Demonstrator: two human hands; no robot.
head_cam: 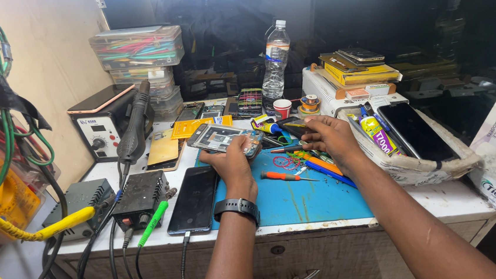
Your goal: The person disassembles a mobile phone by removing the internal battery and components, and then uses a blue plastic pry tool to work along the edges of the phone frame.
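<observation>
Your surface (324,210) is a crowded repair bench with a blue mat (300,197) in the middle, dark glass behind. Your left hand (232,158) is closed around one opened phone (219,137) — lifted just above the mat's far left corner, its long axis running left to right, its insides facing you. Your right hand (330,136) sits just to the phone's right, fingers pinched on a small dark part (291,125); what it is, you cannot tell. One orange-handled screwdriver (283,176) lies between your wrists, nearer the left. One black phone (193,198) lies flat beside your left forearm
</observation>
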